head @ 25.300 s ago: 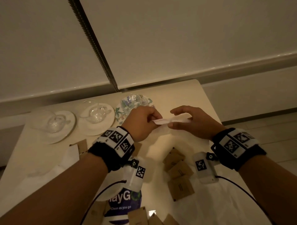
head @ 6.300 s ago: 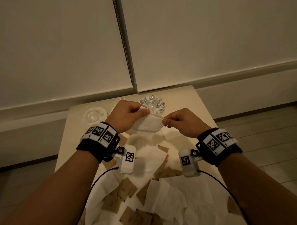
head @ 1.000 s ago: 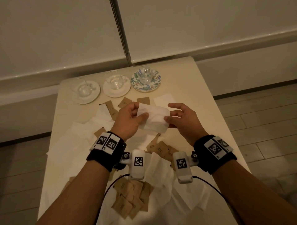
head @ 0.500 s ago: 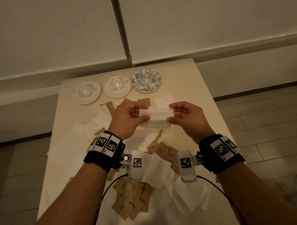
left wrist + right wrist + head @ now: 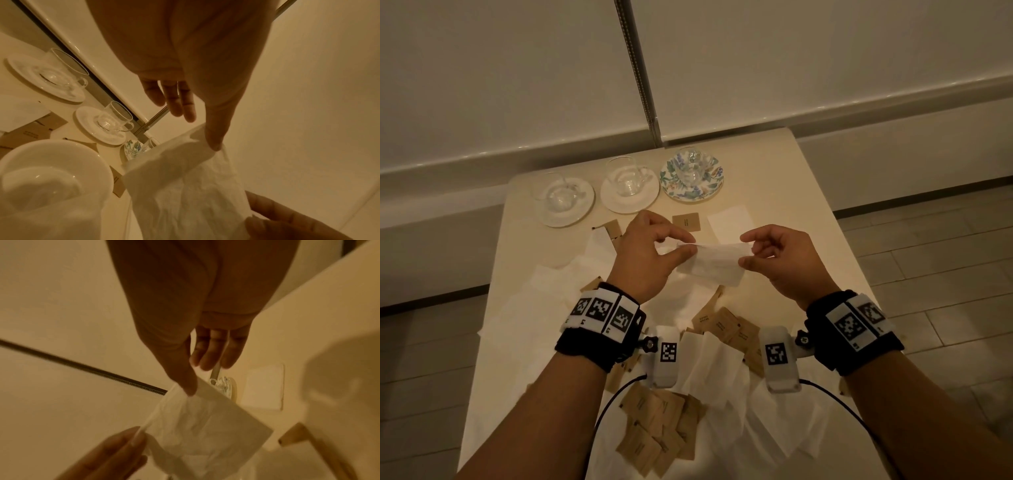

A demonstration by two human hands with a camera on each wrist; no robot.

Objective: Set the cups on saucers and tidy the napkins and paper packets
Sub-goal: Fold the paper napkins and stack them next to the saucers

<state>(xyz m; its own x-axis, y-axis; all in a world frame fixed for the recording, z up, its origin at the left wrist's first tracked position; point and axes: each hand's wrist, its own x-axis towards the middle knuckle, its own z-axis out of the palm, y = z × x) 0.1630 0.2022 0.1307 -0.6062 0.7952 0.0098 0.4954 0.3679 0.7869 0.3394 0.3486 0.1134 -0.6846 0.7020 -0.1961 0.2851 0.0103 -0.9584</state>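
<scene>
A folded white napkin [image 5: 714, 262] hangs in the air between both hands above the table's middle. My left hand [image 5: 654, 253] pinches its left end and my right hand [image 5: 777, 253] pinches its right end. The wrist views show the napkin [image 5: 185, 186] [image 5: 203, 421] creased, each thumb pressed on a top corner. Three glass cups stand on saucers in a row at the far edge: a clear saucer [image 5: 582, 209], a white saucer [image 5: 616, 202] and a floral saucer [image 5: 709, 192]. Brown paper packets [image 5: 654, 431] and loose white napkins [image 5: 537, 308] lie scattered over the near half.
A folded napkin [image 5: 729, 222] lies flat beyond my right hand, with a single brown packet [image 5: 686, 221] beside it. A white cup or bowl [image 5: 51, 170] sits under my left wrist. The cream table [image 5: 791, 192] ends at a wall; tiled floor lies on both sides.
Over the last second the hands folded the napkin down into a narrower strip and drew it taut between them. The cups and saucers have not moved.
</scene>
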